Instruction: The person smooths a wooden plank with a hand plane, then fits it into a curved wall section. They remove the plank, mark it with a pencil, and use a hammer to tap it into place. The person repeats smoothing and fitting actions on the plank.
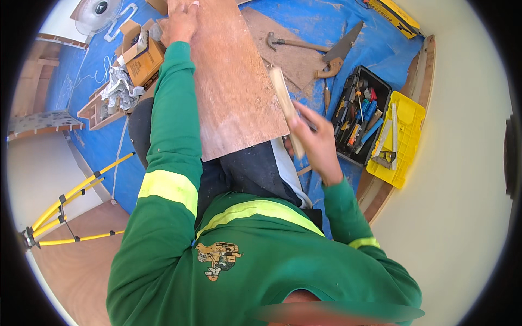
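A reddish-brown plywood board (pixel 228 87) lies over my lap, its near end above my thighs. At its far left edge, my left hand (pixel 179 24) grips the board, with fingertips on the top face. My right hand (pixel 316 136) is closed around a pale, narrow wooden block (pixel 285 100) that lies lengthwise along the board's right edge. Whether the block touches that edge along its whole length I cannot tell. Part of the right fingers is hidden behind the block.
Right of me is an open black toolbox (pixel 353 122) with several hand tools, its yellow lid (pixel 399 138) holding a metal square. A hammer (pixel 299 43) and handsaw (pixel 342 49) lie ahead. Cardboard box (pixel 144 62), left; yellow tripod legs (pixel 70 198), lower left; wall (pixel 462 163), right.
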The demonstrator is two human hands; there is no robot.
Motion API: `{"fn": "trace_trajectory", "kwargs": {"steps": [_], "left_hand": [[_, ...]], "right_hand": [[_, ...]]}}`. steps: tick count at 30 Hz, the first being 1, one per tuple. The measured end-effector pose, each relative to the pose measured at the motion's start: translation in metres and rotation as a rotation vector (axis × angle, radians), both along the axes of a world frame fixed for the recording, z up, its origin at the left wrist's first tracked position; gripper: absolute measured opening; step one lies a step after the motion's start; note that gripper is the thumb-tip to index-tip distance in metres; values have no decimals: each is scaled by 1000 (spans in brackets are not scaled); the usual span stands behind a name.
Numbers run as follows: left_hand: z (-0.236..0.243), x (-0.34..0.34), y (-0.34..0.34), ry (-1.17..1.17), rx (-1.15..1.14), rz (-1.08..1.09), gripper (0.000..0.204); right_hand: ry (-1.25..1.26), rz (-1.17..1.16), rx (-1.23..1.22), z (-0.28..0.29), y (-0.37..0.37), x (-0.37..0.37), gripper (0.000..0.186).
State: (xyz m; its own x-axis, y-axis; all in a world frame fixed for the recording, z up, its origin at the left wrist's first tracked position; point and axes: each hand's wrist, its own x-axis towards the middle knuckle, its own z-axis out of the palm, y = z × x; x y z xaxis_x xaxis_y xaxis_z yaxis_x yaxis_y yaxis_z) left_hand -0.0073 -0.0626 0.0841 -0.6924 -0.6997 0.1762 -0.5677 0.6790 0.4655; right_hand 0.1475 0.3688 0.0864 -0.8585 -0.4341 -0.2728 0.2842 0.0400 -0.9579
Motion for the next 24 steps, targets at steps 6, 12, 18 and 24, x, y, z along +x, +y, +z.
{"fn": "trace_trajectory", "kwargs": {"steps": [6, 12, 18, 24], "left_hand": [[10, 1, 2, 93, 27, 20, 84], [-4, -3, -15, 49, 0, -3, 79], [-9, -1, -17, 48, -7, -2, 81], [1, 3, -11, 42, 39, -23, 82]], "right_hand": [[302, -37, -60, -19, -110, -137, 70], [322, 30, 109, -15, -33, -52, 69], [253, -45, -31, -3, -98, -109, 59], [169, 10, -240, -1, -189, -210, 60]]}}
